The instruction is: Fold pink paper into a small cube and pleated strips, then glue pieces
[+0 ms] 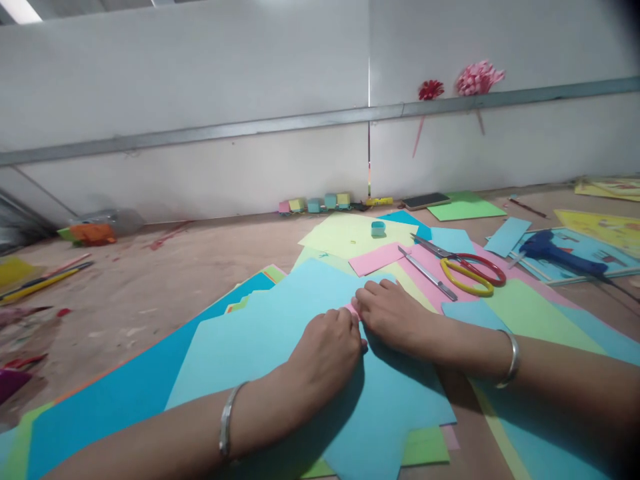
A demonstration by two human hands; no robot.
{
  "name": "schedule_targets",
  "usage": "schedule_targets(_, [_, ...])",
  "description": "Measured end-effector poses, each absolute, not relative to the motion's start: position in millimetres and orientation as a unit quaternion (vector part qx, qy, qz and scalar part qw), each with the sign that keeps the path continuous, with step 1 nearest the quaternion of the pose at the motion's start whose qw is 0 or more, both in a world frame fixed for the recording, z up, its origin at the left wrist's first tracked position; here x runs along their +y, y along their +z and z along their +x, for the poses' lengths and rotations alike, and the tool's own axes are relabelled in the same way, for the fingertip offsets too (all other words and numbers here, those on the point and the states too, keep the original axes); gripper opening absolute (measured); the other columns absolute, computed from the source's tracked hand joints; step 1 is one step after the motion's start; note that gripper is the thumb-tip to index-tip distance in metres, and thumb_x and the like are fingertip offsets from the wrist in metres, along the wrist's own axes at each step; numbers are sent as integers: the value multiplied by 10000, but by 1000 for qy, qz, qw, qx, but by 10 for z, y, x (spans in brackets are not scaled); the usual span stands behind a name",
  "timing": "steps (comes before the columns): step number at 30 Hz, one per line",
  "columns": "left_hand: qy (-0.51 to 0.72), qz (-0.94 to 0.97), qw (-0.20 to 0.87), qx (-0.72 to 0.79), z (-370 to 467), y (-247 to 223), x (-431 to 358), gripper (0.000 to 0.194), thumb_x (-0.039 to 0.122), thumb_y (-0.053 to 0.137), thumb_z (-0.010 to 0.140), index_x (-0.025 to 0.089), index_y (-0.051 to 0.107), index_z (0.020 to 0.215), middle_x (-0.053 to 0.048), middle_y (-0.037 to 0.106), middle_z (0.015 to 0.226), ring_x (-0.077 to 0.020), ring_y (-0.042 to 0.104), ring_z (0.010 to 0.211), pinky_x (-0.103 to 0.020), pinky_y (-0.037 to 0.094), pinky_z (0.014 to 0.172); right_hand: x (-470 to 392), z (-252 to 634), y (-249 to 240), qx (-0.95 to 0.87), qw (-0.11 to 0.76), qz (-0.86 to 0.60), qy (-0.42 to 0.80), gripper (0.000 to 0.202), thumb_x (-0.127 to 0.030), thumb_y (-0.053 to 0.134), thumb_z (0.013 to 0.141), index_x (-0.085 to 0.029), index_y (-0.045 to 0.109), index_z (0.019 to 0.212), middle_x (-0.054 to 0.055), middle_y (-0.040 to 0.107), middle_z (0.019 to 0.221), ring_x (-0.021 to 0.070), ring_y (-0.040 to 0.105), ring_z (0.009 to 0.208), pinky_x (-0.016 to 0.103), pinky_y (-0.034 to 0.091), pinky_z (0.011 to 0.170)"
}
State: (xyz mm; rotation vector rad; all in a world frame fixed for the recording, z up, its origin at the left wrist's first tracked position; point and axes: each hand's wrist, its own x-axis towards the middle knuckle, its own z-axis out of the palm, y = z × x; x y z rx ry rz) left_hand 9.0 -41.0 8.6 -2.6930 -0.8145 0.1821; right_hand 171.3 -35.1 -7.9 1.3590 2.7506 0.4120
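My left hand [330, 350] and my right hand [390, 312] meet over a light blue paper sheet [250, 340], fingers curled. Between their fingertips shows a small bit of pink paper [352, 309], mostly covered by the fingers. Just beyond my right hand lie a craft knife [427, 273] and scissors [467, 270] with one red and one yellow handle loop. A pink paper strip [380, 258] and a small blue folded paper piece [379, 229] rest on pale yellow paper [345, 233] farther back.
A blue glue gun [563, 255] lies at the right on picture cards. Small paper cubes [314, 204] and a dark phone [426, 201] sit along the white wall. Pens [45, 283] lie at left. Paper flowers [480, 78] hang at the metal rail.
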Motion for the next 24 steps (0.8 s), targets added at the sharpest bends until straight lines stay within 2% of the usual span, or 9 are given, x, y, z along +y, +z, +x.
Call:
schedule_targets(4, [73,-940,162,-291,81,99,-413,196,220,512,930,95,663,921,-108,648,790,-212,601,670,-294,420,520,-385,1851,-66,861,59,478,163,178,-59,506,859,-122,666,812,121,584,863,253,473,856,349,252,619])
schedule_targets(7, [77,-940,154,-293,82,98,-417,209,250,525,934,96,664,913,-107,641,788,-208,594,671,-286,398,517,-415,1884,-21,852,71,490,170,183,-33,517,821,-124,665,762,124,573,810,262,476,835,351,235,608])
schedule_targets(11, [88,-944,135,-289,83,112,-410,145,177,546,902,107,670,876,-101,636,784,-202,581,668,-282,373,502,-460,1826,38,843,97,494,189,198,-26,529,800,-147,646,697,111,554,753,257,474,804,353,224,596])
schedule_targets(14, [95,-948,116,-281,96,142,-398,123,117,562,859,120,669,798,-93,629,747,-204,578,676,-281,364,493,-530,1757,28,837,65,501,212,210,-20,501,813,-153,633,716,108,552,757,248,462,769,361,223,598])
schedule_targets(18, [82,-949,94,-290,117,188,-385,153,66,550,831,138,668,766,-81,636,735,-198,578,672,-290,392,524,-639,1684,-72,891,17,411,193,193,-58,488,844,-168,632,779,89,556,799,235,438,764,364,255,628])
schedule_targets(21, [84,-942,81,-315,107,205,-378,104,149,584,860,129,679,825,-95,650,784,-219,597,709,-298,409,541,-669,1682,-146,891,30,410,194,170,-95,537,811,-178,621,689,93,543,766,250,439,777,368,275,638])
schedule_targets(24, [97,-939,76,-320,83,200,-369,160,252,600,883,115,683,894,-112,653,825,-240,609,727,-302,401,525,-671,1722,-153,862,71,461,196,169,-54,565,755,-167,627,646,101,538,727,246,455,741,354,278,616])
